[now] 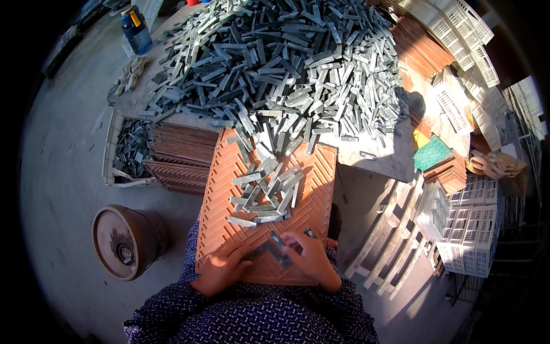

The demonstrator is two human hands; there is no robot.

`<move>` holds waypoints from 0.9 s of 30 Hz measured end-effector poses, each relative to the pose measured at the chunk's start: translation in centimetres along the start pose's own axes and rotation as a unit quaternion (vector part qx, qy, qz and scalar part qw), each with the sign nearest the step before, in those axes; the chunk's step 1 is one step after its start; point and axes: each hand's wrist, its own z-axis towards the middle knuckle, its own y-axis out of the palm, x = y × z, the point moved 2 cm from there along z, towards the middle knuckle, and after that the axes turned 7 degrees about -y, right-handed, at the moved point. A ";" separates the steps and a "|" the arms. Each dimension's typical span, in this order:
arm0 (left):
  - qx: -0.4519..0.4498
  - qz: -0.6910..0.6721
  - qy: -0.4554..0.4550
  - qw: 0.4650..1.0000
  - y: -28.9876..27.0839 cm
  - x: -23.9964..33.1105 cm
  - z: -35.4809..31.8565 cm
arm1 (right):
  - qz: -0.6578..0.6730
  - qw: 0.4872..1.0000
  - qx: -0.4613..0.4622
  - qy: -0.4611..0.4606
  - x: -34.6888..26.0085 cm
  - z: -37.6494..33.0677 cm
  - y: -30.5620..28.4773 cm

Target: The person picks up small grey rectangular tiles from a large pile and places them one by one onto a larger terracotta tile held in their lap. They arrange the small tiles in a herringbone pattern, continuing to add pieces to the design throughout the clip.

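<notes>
your left hand [222,266] lies loosely spread on the tray [207,230], your right hand [309,257] pinches a strip [276,237]; seemingly mid-slotting, it needs lining up with a groove.

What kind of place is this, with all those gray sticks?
Probably a mosaic-tile workshop: there's a big heap of gray, stone-like strips, an orange tray with herringbone grooves, and stacked white plastic crates.

A workshop: heaped grey strips [269,63], stacked white crates [471,232], wooden pallet [391,220]
</notes>
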 end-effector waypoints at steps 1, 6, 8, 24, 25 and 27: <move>0.014 -0.013 -0.007 1.000 -0.1 -0.2 -0.1 | 0.003 1.000 0.005 -0.001 0.0 0.0 0.1; 0.006 0.052 -0.002 0.999 -0.5 0.5 -0.2 | -0.003 1.000 0.022 0.000 -0.1 0.1 -0.3; 0.009 0.053 -0.006 0.999 -0.4 0.4 -0.4 | -0.006 1.000 0.019 0.001 -0.1 0.1 -0.4; 0.013 -0.009 -0.028 0.999 -0.5 0.6 0.9 | 0.011 1.000 0.020 -0.012 0.0 0.2 -0.8; 0.019 -0.017 -0.020 0.999 -0.6 0.7 1.2 | 0.007 1.000 0.016 -0.014 -0.1 0.3 -0.8; 0.007 -0.027 -0.010 1.000 -0.5 0.7 1.9 | 0.000 1.000 0.000 -0.011 0.0 0.3 -0.8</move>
